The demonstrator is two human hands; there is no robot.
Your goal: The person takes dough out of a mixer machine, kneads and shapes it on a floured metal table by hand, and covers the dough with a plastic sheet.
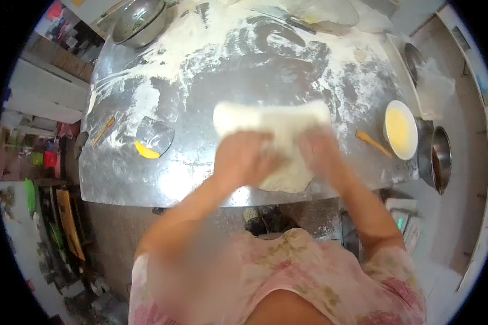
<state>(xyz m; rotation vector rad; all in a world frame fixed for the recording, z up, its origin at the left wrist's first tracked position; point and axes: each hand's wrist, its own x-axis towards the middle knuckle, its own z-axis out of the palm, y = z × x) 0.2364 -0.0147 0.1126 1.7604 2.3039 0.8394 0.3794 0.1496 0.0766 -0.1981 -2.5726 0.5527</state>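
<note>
A pale slab of dough [276,116] lies near the front edge of the metal table [200,162], its far side wide and its near end narrower. My left hand [246,157] is on the left part of the dough, fingers curled and smeared by motion. On the right part rests my right hand [320,149], also blurred, so its fingers are hard to make out. Whether either hand grips the dough or presses on it cannot be told.
White flour [200,21] covers the far tabletop. Right of the dough are a wooden tool [373,143], a bowl of yellow stuff [400,131] and a metal bowl [442,154]. At left lie a yellow-handled scraper [147,150] and a small brush [104,131]; metal bowls [141,24] stand behind.
</note>
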